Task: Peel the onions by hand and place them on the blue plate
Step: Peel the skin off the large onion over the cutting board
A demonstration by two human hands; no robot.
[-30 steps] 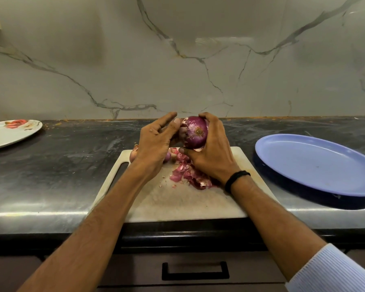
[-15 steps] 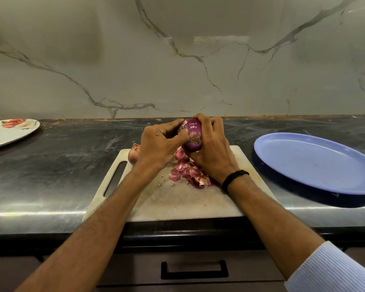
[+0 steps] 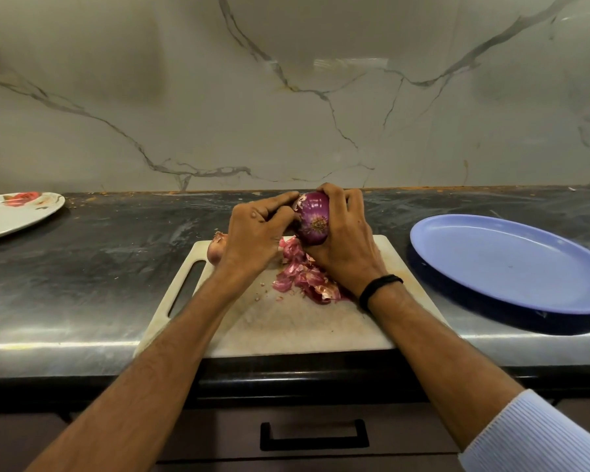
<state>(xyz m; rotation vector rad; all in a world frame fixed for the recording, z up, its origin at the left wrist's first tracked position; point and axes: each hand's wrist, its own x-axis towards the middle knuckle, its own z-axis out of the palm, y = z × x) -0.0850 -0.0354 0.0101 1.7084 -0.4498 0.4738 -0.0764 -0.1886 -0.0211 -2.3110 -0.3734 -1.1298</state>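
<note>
One glossy round onion point(image 3: 313, 218): your right hand point(image 3: 346, 248) grips it, left hand point(image 3: 252, 238) pinches its papery skin, above flaky peels point(image 3: 304, 277).

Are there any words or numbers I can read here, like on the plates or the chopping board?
No words, numbers or labels can be read anywhere.
The blue plate is plain.
The white plate has only a red picture, no letters.
The chopping board and the onion carry no writing.
</note>
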